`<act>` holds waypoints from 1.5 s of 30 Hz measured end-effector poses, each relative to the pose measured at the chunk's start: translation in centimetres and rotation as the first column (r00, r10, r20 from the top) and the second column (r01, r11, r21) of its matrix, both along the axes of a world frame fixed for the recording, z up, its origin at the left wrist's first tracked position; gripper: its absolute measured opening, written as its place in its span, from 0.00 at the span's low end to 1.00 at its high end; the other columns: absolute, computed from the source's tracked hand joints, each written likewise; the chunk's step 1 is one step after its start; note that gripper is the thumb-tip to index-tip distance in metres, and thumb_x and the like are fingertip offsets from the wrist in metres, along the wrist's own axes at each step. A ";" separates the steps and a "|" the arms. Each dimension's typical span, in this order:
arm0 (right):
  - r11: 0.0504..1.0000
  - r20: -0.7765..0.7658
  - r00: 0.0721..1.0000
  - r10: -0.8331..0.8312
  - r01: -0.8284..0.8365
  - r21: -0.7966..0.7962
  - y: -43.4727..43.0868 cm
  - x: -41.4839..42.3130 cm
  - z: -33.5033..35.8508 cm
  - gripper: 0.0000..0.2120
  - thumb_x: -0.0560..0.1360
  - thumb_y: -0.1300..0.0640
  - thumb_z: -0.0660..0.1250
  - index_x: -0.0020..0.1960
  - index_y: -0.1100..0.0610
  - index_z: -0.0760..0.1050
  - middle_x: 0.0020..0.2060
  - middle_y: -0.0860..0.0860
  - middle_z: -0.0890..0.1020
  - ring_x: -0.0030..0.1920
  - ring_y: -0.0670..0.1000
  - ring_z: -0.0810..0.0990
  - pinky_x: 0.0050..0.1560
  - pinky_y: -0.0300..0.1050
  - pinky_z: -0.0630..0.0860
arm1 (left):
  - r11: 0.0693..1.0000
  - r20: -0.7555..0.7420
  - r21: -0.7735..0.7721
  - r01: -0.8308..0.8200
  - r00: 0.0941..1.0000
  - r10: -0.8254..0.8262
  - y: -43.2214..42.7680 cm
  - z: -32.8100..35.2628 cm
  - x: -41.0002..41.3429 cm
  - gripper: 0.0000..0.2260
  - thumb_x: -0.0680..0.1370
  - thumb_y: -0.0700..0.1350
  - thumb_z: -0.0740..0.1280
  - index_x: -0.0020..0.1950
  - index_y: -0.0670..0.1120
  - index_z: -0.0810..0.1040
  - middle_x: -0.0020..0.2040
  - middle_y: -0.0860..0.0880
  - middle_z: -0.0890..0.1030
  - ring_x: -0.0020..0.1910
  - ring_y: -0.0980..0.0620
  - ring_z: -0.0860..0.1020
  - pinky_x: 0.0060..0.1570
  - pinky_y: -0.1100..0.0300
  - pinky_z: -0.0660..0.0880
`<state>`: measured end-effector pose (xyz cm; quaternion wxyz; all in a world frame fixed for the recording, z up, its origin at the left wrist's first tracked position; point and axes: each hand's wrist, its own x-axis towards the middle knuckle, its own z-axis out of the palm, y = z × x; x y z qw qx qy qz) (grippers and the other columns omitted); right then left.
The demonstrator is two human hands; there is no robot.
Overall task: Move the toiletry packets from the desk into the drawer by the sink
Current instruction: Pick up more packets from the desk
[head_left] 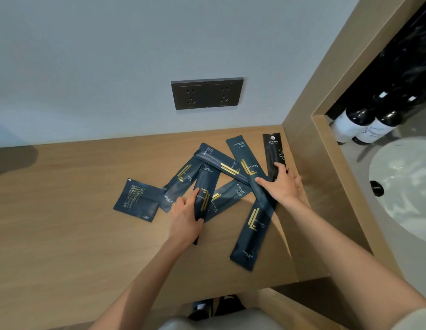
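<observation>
- Light wooden worktop [76, 210]: dark navy foil toiletry packets [251, 234], scattered and overlapping, plus one black packet [274, 151].
- Left hand [184, 216]: grips one long navy packet [207, 184]; its lower end hidden.
- Right hand [282, 184]: fingers spread flat, pressing packets.
- White sink basin [409, 167], right: cut off by frame edge.

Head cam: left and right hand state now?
Left hand: closed, gripping a navy packet.
Right hand: open, fingers spread flat on the black packet.
</observation>
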<state>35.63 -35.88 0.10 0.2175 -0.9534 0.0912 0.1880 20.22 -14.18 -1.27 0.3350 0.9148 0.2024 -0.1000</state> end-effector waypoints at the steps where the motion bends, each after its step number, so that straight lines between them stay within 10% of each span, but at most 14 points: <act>1: 0.998 0.007 0.999 -0.039 0.039 0.046 0.1 0.3 0.0 0.40 0.67 0.39 0.73 0.73 0.46 0.60 0.73 0.56 0.63 0.72 0.62 0.58 0.67 0.58 0.63 | 0.999 -0.002 -0.041 -0.025 1.000 0.025 0.2 0.0 -0.1 0.37 0.71 0.37 0.69 0.77 0.51 0.57 0.59 0.42 0.71 0.60 0.42 0.69 0.59 0.53 0.68; 12: 0.892 -0.007 0.956 -0.292 0.275 0.359 0.1 0.5 0.5 0.50 0.63 0.59 0.80 0.75 0.58 0.53 0.69 0.57 0.70 0.68 0.59 0.71 0.66 0.53 0.69 | 0.974 -0.061 -0.168 -0.152 0.988 0.143 5.5 2.2 -0.6 0.29 0.72 0.42 0.71 0.70 0.47 0.64 0.61 0.45 0.76 0.55 0.46 0.76 0.47 0.59 0.70; 16: 0.865 -0.108 0.940 -0.324 0.341 0.368 0.4 0.8 0.2 0.39 0.60 0.56 0.82 0.66 0.59 0.68 0.60 0.57 0.79 0.57 0.59 0.79 0.58 0.57 0.77 | 0.971 -0.015 -0.109 -0.213 0.977 0.213 7.3 2.6 0.9 0.22 0.70 0.50 0.74 0.60 0.45 0.72 0.50 0.49 0.77 0.46 0.51 0.75 0.43 0.58 0.70; 25: 0.911 0.063 0.968 -0.244 0.207 0.356 0.1 0.4 1.1 0.14 0.76 0.59 0.68 0.60 0.62 0.73 0.54 0.56 0.80 0.55 0.59 0.78 0.50 0.47 0.74 | 0.993 -0.030 -0.007 -0.115 0.993 0.115 6.8 0.7 5.9 0.28 0.70 0.51 0.75 0.64 0.43 0.70 0.61 0.43 0.69 0.54 0.43 0.75 0.56 0.49 0.74; 33: 0.977 0.355 0.933 -0.057 -0.021 0.213 -0.4 0.3 5.2 0.12 0.77 0.58 0.66 0.57 0.62 0.74 0.52 0.58 0.76 0.50 0.56 0.75 0.50 0.46 0.71 | 0.989 -0.114 0.107 -0.101 0.987 0.113 6.3 0.7 7.5 0.27 0.66 0.56 0.76 0.58 0.45 0.70 0.50 0.47 0.78 0.49 0.45 0.79 0.43 0.52 0.77; 39: 0.918 0.318 0.945 -0.072 -0.062 0.391 0.2 -1.3 8.3 0.07 0.77 0.56 0.66 0.54 0.55 0.73 0.50 0.55 0.78 0.48 0.55 0.78 0.46 0.51 0.79 | 0.996 -0.220 0.019 -0.088 0.971 0.090 6.1 1.4 8.5 0.18 0.65 0.51 0.74 0.50 0.45 0.75 0.44 0.47 0.80 0.41 0.47 0.79 0.40 0.56 0.77; 45: 0.769 0.197 0.970 -0.144 -0.015 0.639 -0.1 -3.8 11.2 0.07 0.78 0.61 0.65 0.56 0.56 0.74 0.42 0.48 0.80 0.39 0.43 0.79 0.32 0.27 0.73 | 0.984 -0.089 -0.025 -0.175 0.981 0.172 6.3 3.4 8.0 0.15 0.69 0.48 0.71 0.50 0.41 0.76 0.41 0.44 0.79 0.38 0.44 0.78 0.37 0.58 0.74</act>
